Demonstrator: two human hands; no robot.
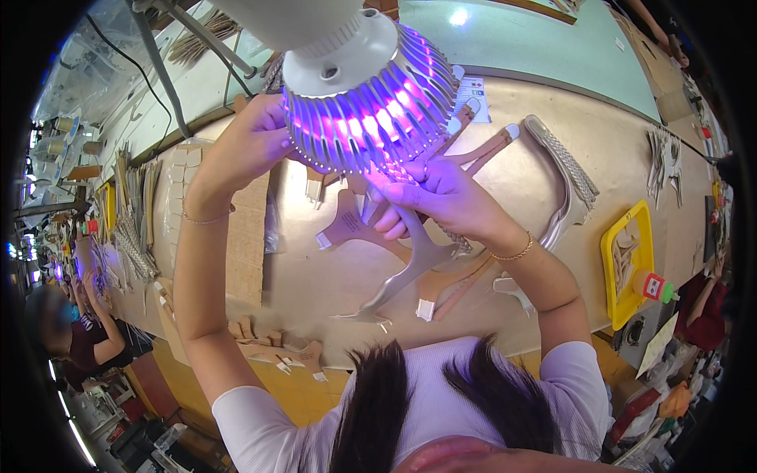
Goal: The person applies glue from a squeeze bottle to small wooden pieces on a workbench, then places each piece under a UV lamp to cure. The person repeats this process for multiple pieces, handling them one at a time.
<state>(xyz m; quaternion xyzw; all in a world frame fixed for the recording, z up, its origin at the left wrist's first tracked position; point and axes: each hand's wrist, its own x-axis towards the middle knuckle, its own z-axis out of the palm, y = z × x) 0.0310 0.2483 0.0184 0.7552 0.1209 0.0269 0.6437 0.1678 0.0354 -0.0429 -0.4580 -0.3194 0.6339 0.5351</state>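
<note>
A finned lamp (371,94) glowing purple hangs over the table, between my hands. My right hand (453,197) is closed on a shiny silver-grey sandal upper (422,244), its braided strap (394,167) pinched just below the lamp's rim. The lower part of the upper spreads out and hangs toward me over the table. At the lamp's left side, my left hand (264,142) is closed with curled fingers; the lamp hides its fingertips and what they grip. Beneath my hands lie tan leather upper pieces (351,221) and a brown piece with a white tab (430,296).
A silver upper with a braided strap (564,165) lies to the right, near a yellow tray (643,229) and a red-labelled bottle with a green cap (654,286). Cardboard (248,244) and bundled straps (134,236) are at left. A green board (544,47) spans the far side.
</note>
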